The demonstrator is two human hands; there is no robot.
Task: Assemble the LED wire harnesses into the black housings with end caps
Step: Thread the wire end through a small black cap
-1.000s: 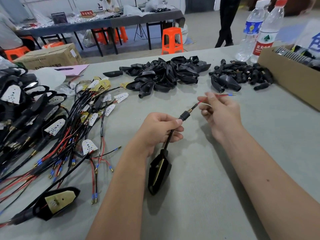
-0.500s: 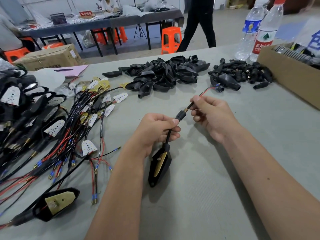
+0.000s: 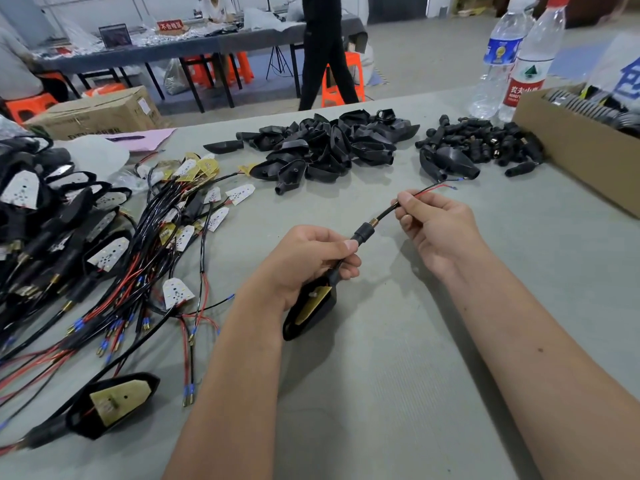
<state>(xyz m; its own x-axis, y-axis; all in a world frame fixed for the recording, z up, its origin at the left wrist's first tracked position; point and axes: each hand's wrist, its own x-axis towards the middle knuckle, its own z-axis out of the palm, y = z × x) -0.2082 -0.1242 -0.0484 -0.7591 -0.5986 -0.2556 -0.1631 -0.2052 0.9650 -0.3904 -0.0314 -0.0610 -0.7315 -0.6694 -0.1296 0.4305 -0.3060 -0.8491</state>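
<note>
Your left hand (image 3: 311, 258) grips the stem of a black housing (image 3: 310, 313) near the middle of the tabletop (image 3: 398, 393), fingers curled round it, thumb tip touching the black end cap (image 3: 363, 233) on the wire. The housing hangs below the hand, its yellowish LED board (image 3: 313, 303) facing up, its tip touching or just above the cloth, can't tell which. Your right hand (image 3: 436, 230) pinches the black cable (image 3: 388, 213) just beyond a small brass spring (image 3: 375, 223) beside the cap; red and black leads (image 3: 440, 186) stick out past the fingers toward the far edge. The surface is a grey ribbed cloth. Along the left edge you have a tangle of wire harnesses (image 3: 138, 258) with white LED boards, and finished units stacked at the far left. One assembled housing (image 3: 114, 403) lies near the front left corner. Toward the far edge sit a pile of empty housings (image 3: 329, 147) and, to its right, a pile of end caps (image 3: 485, 143). A cardboard box (image 3: 571, 147) sits at the right edge, with two water bottles (image 3: 519, 64) behind it at the far right corner. Beyond the tabletop: grey floor, another table (image 3: 207, 46) with clutter, orange stools (image 3: 336, 81), a carton (image 3: 97, 114) on the floor, and a person in black (image 3: 325, 53) walking past.
</note>
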